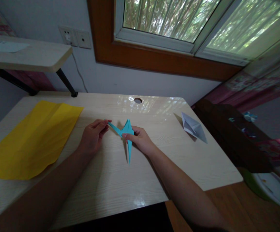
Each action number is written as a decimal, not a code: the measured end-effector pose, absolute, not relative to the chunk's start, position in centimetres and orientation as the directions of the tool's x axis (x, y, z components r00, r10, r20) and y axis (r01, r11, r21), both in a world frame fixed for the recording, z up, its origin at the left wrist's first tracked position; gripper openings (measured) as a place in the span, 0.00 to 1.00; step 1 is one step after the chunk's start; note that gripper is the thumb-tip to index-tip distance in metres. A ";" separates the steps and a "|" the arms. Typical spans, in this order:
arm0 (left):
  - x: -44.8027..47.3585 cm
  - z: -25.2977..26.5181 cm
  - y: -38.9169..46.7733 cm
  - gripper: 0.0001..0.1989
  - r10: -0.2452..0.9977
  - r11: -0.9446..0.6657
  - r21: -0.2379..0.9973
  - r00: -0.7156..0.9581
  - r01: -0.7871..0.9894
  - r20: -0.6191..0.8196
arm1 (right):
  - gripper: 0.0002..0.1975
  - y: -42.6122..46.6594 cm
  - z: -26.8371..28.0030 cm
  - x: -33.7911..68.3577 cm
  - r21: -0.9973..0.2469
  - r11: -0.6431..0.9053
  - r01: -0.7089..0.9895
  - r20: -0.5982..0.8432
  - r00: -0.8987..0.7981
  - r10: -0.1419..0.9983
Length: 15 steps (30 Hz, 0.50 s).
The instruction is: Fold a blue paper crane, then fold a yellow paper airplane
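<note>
Head view: turquoise paper (128, 127), tip tight in left hand (93, 133), middle tight in right hand (141, 139).

The desk (142, 180) has a pale wood-grain top, smooth and glossy enough to mirror bright light along its far edge and in a small patch at its near edge. Midway between its left and right edges, the turquoise folded piece (127, 130) is matt paper with crisp creases. Toward the left edge, the yellow sheet (38, 138) looks like matt, lightly creased paper. Near the right edge, the white folded piece (193, 125) is smooth, matt paper. Beyond the far edge, the wall (130, 79) looks matt, the window surround (154, 61) is brown wood, and the sockets (83, 39) are smooth plastic.
</note>
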State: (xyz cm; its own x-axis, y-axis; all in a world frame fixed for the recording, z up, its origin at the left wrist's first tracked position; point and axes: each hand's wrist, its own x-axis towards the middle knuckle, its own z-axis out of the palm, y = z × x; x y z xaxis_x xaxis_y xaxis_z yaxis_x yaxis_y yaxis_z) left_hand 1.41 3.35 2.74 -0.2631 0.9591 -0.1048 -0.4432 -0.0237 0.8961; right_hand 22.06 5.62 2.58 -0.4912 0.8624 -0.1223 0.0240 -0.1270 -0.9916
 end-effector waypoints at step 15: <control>1.2 2.7 3.6 0.14 0.953 -0.074 0.866 -0.291 -0.494 -0.085 | 0.15 5.7 2.6 22.1 -0.993 -0.118 0.004 -0.106 -0.481 0.870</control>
State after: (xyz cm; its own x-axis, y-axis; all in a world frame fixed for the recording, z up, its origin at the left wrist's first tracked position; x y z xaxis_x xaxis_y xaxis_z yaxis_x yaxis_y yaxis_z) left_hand 1.15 3.57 2.72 -0.2910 0.9530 -0.0849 -0.4940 -0.0737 0.8663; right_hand 22.13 5.74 2.56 -0.4814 0.8701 -0.1056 0.0040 -0.1183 -0.9930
